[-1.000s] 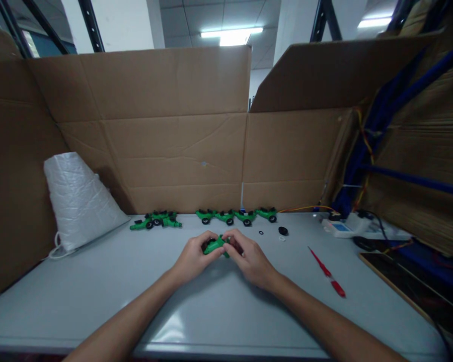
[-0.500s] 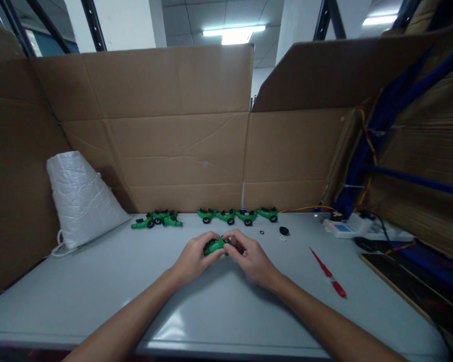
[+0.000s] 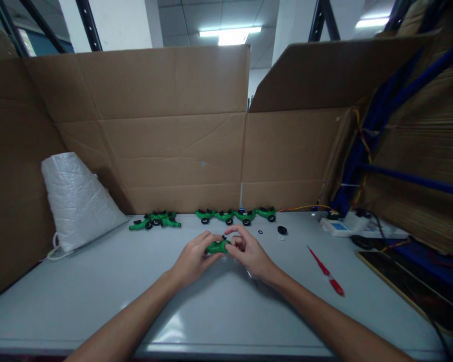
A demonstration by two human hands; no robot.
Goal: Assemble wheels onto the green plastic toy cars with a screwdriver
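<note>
— When we took up that small green plastic fitting (image 3: 216, 247), how did we reckon it would handle?

— As light and stiff, we judged: moulded plastic with a little black part on top, smooth enough to slip if we squeezed it carelessly. We thought the safest hold was on the thick green body, not on the black bit, which looked small and easy to knock loose.

— And where did it lie between us?

— It sat just above the grey surface (image 3: 98, 296), in the middle, between both hands. Our left hand (image 3: 192, 259) was curled around its left end, fingers closed on the body from below and behind. Our right hand (image 3: 249, 254) met it from the other side, thumb and forefinger pinched at the right end by the black part, the other fingers loosely bent.

— Anything else near?

— A row of similar green fittings with black wheels (image 3: 236, 216) lay further back against the brown cardboard wall (image 3: 173, 151), well apart from our hands. A red-handled screwdriver (image 3: 326, 271) lay untouched to the right, and a white woven bag (image 3: 75, 198) stood at the left.
</note>
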